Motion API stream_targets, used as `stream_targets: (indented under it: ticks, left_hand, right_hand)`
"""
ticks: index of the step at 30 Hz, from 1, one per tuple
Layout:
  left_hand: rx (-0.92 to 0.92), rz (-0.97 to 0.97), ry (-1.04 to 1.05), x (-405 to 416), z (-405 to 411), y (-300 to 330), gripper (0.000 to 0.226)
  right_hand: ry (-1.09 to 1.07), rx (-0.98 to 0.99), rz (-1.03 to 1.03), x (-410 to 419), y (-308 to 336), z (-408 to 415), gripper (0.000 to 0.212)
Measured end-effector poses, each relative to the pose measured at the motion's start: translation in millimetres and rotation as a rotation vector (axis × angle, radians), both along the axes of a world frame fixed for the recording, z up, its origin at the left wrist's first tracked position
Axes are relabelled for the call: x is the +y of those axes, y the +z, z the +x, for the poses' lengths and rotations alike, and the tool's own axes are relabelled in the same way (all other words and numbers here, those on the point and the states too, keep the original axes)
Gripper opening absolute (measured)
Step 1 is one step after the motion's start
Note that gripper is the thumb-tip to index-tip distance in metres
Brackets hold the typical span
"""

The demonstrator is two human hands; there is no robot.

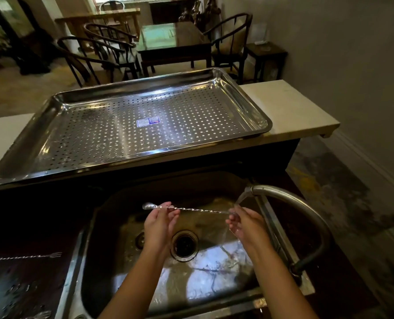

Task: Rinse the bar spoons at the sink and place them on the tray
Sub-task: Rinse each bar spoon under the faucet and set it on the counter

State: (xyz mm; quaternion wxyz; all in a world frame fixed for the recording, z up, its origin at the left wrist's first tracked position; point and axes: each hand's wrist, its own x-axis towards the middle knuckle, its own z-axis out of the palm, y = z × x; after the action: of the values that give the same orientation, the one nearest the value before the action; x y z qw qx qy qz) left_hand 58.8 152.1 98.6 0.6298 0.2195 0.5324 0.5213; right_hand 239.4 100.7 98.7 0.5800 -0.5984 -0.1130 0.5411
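A long twisted bar spoon (198,210) lies level over the steel sink (104,226), bowl end to the left. My left hand (160,223) pinches it near the bowl. My right hand (246,223) grips its other end under the water running from the curved faucet (306,204). Behind the sink, a perforated steel tray (81,143) with a blue sticker sits on the raised pale counter, with nothing lying in it. On the dark wet counter to the left rests a second bar spoon (26,257) with a fork tip, and another fork tip (39,315) shows at the bottom edge.
The sink drain (184,245) lies below my hands. The pale counter (290,107) ends at the right, past the tray. Dark wooden chairs (99,54) and a glass-topped table (168,40) stand beyond the counter. A wall runs along the right side.
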Motion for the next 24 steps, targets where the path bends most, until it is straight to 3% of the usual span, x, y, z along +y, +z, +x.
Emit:
stream_targets:
  ticks: [11,15,24]
  left_hand:
    - [-0.033,-0.119,0.309,-1,-93,-7,0.007]
    - [-0.027,-0.119,0.451,-7,-156,-11,0.012]
    - [0.054,-0.216,0.691,-33,-325,-22,0.017]
  right_hand:
    - [0.567,-0.354,-0.039,8,-7,-68,0.008]
    - [0.838,-0.452,-0.051,18,-4,-126,0.016]
    - [1.113,-0.566,0.098,47,-25,-293,0.008]
